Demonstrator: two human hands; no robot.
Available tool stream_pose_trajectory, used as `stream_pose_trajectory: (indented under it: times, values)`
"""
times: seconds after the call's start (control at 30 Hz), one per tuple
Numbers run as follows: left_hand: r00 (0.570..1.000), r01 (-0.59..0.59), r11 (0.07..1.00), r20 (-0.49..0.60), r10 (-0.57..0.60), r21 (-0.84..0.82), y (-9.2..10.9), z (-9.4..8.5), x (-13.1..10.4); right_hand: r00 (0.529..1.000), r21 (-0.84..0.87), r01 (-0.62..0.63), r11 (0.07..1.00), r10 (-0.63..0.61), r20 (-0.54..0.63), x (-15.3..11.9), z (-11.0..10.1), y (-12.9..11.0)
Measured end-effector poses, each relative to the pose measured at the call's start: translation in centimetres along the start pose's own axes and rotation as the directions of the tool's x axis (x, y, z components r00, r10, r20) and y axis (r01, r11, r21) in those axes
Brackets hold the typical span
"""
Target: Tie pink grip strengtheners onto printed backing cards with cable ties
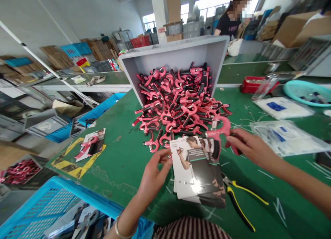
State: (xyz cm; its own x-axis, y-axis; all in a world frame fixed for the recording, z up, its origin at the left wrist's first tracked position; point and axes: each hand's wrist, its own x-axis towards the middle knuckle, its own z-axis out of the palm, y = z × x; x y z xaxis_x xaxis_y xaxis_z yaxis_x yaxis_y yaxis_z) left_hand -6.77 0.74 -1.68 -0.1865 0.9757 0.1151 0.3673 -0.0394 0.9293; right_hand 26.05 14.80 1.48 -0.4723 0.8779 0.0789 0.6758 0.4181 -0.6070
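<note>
My right hand (240, 144) grips a red and black hand gripper tool (219, 128) by one handle, holding it above the right side of a stack of printed cards (192, 173). At the stack's left edge is my left hand (157, 168), thumb and fingertips close together; whatever lies between them is too small to name. Behind the cards, many similar red and black tools (178, 101) spill out of a tipped grey bin (168, 51). Another such tool (89, 146) rests on a card at the left, beside yellow and black tape.
Yellow-handled pliers (240, 197) lie right of the cards. Plastic bags (287, 137), a red tray (252, 84) and a turquoise basin (307, 91) are at the right. A blue crate (59, 194) stands at the lower left. A person (227, 25) is beyond the table.
</note>
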Motion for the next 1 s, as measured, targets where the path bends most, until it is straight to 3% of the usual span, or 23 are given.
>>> stream_pose_trajectory:
  times: [0.03,0.1,0.2,0.3,0.4,0.47,0.53,0.67,0.73,0.83,1.0]
  values:
    - [0.997,-0.072,0.997,0.041,0.073,-0.008,0.2,0.5,0.6,0.997,0.203,-0.056,0.978,0.044,0.066,-0.5,1.5,-2.3]
    - [0.979,-0.185,0.983,0.086,0.184,-0.003,0.2,1.3,1.5,0.961,0.442,-0.192,0.876,0.076,0.267,-0.7,4.6,-6.1]
    - [0.958,-0.281,0.957,0.083,0.275,0.071,-0.8,1.6,2.3,0.924,0.522,-0.255,0.814,0.045,0.380,0.0,8.0,-8.6]
    - [0.945,-0.322,0.934,0.103,0.309,0.153,-2.2,1.3,2.0,0.950,0.404,-0.128,0.906,-0.006,0.313,0.3,9.3,-8.2]
    - [0.924,-0.365,0.902,0.210,0.320,0.229,-2.9,1.2,1.3,0.983,0.105,0.043,0.994,-0.061,0.171,-1.0,9.2,-7.2]
    - [0.911,-0.382,0.886,0.270,0.312,0.265,-2.8,1.3,1.1,0.995,-0.097,0.042,0.994,-0.032,0.098,-2.5,8.6,-6.8]
    - [0.913,-0.376,0.885,0.270,0.305,0.273,-2.4,1.3,1.5,0.996,-0.170,0.073,0.983,-0.063,0.067,-4.0,8.1,-6.8]
    - [0.909,-0.401,0.877,0.230,0.346,0.264,-1.3,1.9,3.7,0.943,-0.016,0.296,0.955,-0.290,0.164,-5.2,8.5,-7.5]
    - [0.894,-0.426,0.864,0.267,0.359,0.268,-0.7,2.6,4.6,0.935,0.037,0.317,0.948,-0.319,0.154,-4.6,9.2,-7.8]
    - [0.891,-0.410,0.887,0.300,0.341,0.210,-0.4,3.9,5.0,0.962,0.153,0.257,0.954,-0.268,0.055,-2.9,10.3,-7.8]
    - [0.941,-0.267,0.961,0.234,0.244,0.071,-1.3,5.1,4.1,0.992,0.390,0.122,0.913,-0.098,-0.080,-1.1,11.2,-7.0]
